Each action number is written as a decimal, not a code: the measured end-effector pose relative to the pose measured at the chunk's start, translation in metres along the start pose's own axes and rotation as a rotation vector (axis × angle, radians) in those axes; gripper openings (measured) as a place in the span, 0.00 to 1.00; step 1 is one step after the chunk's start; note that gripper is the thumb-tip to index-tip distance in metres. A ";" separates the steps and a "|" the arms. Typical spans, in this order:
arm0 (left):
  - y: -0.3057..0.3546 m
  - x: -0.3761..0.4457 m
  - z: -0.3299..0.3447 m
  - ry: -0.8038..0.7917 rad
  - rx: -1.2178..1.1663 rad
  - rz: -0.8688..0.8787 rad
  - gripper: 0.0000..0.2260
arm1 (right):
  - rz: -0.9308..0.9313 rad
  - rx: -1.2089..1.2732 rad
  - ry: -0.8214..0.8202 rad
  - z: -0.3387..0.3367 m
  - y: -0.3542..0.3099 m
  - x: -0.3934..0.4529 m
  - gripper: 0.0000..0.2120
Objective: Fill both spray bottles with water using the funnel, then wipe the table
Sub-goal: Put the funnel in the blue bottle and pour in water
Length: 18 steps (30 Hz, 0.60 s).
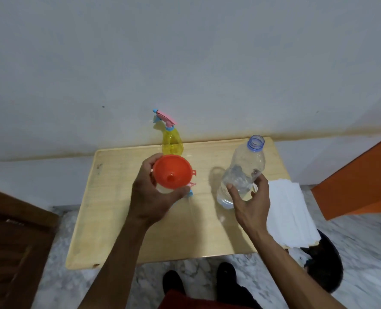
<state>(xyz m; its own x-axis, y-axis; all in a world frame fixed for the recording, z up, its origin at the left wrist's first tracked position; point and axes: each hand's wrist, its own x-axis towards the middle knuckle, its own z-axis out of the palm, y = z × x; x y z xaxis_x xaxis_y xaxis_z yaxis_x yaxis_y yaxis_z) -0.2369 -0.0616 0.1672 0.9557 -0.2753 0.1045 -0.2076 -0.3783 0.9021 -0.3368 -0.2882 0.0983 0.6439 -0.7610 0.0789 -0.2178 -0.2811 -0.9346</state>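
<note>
An orange funnel (172,173) sits in the top of a pale spray bottle (162,188), mostly hidden by my left hand (150,197), which grips the bottle just under the funnel with the thumb against the funnel's rim. A loose pink and blue spray head (191,188) lies right of that hand. A yellow spray bottle (172,142) with a pink and blue head stands at the table's far edge. My right hand (250,202) holds the lower part of a clear uncapped water bottle (244,170) between thumb and fingertips. A little water shows at its bottom.
The wooden table (109,219) stands against a white wall. A stack of white paper towels (289,215) lies on its right edge. A dark wooden door is at the left, an orange panel at the right, my feet below the table's near edge.
</note>
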 end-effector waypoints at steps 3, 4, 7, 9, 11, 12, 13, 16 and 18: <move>-0.001 0.000 0.048 -0.177 0.196 -0.075 0.46 | -0.015 -0.011 -0.038 -0.005 0.001 0.005 0.34; -0.006 -0.002 0.064 -0.235 0.276 -0.124 0.46 | -0.022 -0.013 -0.052 -0.007 0.002 0.008 0.34; -0.023 -0.007 0.103 -0.425 0.528 -0.285 0.49 | -0.029 -0.019 -0.093 -0.012 0.005 0.014 0.34; -0.028 -0.011 0.126 -0.533 0.705 -0.329 0.50 | -0.012 -0.008 -0.115 -0.014 0.007 0.018 0.34; -0.030 -0.013 0.147 -0.590 0.853 -0.330 0.48 | -0.045 -0.022 -0.125 -0.015 0.009 0.023 0.33; -0.032 -0.013 0.157 -0.611 0.914 -0.332 0.46 | -0.075 -0.033 -0.128 -0.017 0.010 0.024 0.34; -0.033 -0.014 0.165 -0.629 0.962 -0.331 0.44 | -0.101 -0.039 -0.136 -0.018 0.009 0.026 0.34; -0.040 -0.017 0.180 -0.640 1.058 -0.296 0.37 | -0.130 -0.024 -0.155 -0.021 0.013 0.029 0.35; -0.045 -0.021 0.185 -0.584 1.087 -0.248 0.31 | -0.130 -0.016 -0.159 -0.023 0.012 0.029 0.35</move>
<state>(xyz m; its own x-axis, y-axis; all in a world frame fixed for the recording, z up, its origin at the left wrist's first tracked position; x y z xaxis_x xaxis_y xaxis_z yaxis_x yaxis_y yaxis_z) -0.2863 -0.2024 0.0466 0.8162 -0.3373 -0.4690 -0.3660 -0.9301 0.0319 -0.3372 -0.3271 0.0973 0.7750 -0.6159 0.1414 -0.1362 -0.3814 -0.9143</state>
